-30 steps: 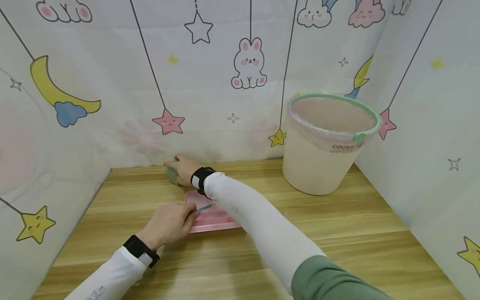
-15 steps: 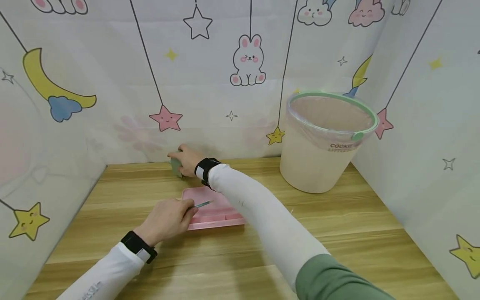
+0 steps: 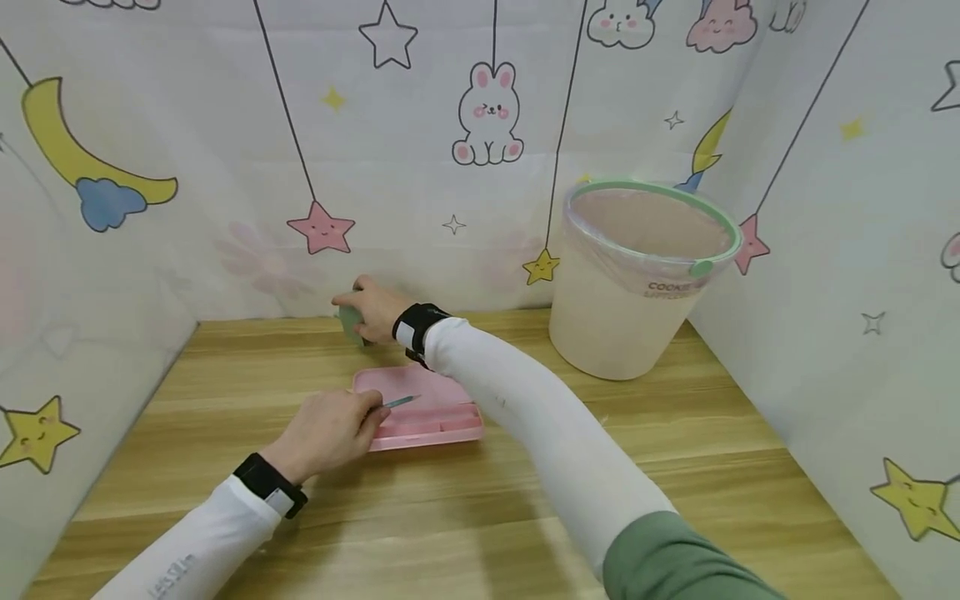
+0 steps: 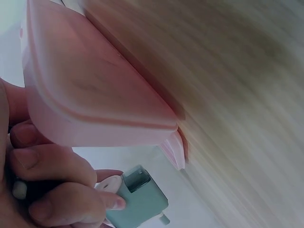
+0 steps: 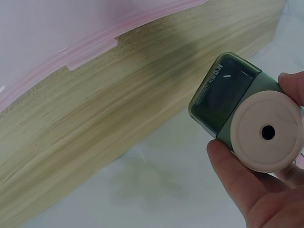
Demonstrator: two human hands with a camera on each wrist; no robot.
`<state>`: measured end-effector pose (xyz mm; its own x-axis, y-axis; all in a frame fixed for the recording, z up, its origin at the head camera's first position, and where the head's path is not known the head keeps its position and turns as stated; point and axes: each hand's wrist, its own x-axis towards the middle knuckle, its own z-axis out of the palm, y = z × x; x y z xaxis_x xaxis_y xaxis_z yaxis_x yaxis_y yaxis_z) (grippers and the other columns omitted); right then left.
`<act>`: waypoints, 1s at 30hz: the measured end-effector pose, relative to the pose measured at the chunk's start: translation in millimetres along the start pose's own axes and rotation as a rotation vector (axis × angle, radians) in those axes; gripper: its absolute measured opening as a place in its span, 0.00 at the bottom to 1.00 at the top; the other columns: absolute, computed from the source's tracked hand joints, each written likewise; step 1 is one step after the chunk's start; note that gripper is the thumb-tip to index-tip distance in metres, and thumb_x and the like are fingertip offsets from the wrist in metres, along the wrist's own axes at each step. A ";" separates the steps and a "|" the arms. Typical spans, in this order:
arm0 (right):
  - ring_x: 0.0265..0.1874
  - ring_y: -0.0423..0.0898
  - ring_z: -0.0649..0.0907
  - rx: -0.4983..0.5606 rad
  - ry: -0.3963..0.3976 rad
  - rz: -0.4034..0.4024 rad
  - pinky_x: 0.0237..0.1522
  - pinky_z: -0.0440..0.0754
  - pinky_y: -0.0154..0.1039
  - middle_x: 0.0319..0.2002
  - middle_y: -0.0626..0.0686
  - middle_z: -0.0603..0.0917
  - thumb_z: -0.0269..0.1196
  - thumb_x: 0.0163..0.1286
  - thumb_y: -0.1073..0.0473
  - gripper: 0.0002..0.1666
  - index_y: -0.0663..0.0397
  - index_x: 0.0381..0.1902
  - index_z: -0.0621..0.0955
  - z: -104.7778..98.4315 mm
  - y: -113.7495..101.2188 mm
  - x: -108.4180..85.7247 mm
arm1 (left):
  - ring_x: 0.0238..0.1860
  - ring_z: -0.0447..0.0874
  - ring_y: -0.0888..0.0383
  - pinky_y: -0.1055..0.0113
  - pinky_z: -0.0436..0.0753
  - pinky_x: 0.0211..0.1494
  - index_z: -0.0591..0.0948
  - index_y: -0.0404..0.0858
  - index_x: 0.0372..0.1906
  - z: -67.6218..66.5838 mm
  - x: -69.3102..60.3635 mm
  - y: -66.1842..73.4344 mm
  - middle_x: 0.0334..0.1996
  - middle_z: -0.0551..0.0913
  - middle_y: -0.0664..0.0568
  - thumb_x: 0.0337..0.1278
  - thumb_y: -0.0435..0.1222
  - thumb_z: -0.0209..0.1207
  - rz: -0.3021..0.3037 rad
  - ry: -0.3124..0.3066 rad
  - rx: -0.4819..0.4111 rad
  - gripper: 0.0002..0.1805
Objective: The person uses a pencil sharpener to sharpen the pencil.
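Note:
My left hand (image 3: 326, 429) pinches a thin blue-green pencil (image 3: 401, 401) that points right, over the open pink pencil case (image 3: 427, 439). In the left wrist view, curled fingers surround the pencil's pale end, close beside the case. Behind the case, near the back wall, my right hand (image 3: 381, 310) grips a green pencil sharpener (image 3: 350, 323). The right wrist view shows the sharpener (image 5: 228, 95) with a dark see-through shavings box and a round beige face with a black hole. Thumb and fingers hold it by its sides. A small crank shows in the left wrist view.
A tall cream bucket (image 3: 622, 333) with a green rim and a clear liner stands at the back right. Printed fabric walls (image 3: 420, 192) enclose the wood-grain table (image 3: 420, 517) at the back and sides.
My right hand has moved the sharpener slightly up and back toward the wall. The head view has shifted a little. My left hand keeps its grip on the pencil.

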<state>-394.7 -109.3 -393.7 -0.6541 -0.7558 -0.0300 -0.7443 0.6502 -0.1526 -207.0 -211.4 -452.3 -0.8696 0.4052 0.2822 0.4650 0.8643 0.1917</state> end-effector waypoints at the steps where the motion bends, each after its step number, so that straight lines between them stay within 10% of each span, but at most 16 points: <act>1: 0.69 0.48 0.83 0.003 0.002 -0.008 0.67 0.84 0.36 0.82 0.57 0.68 0.66 0.86 0.52 0.39 0.35 0.89 0.68 -1.5 0.2 -1.7 | 0.21 0.64 0.65 0.69 0.64 0.26 0.77 0.48 0.29 0.1 0.4 0.1 0.18 0.65 0.62 0.79 0.40 0.66 -0.001 -0.003 -0.001 0.16; 30: 0.56 0.49 0.84 -0.083 0.048 -0.025 0.58 0.87 0.39 0.68 0.59 0.81 0.69 0.80 0.51 0.33 0.43 0.80 0.79 -56.2 -2.8 -87.2 | 0.20 0.65 0.63 0.67 0.62 0.25 0.76 0.47 0.27 2.3 8.4 7.8 0.18 0.64 0.61 0.79 0.40 0.63 -0.018 0.013 -0.001 0.18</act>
<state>-343.1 -40.8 -335.2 -0.6397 -0.7684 0.0208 -0.7676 0.6371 -0.0703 -211.1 -200.6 -450.6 -0.8754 0.3862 0.2907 0.4498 0.8710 0.1975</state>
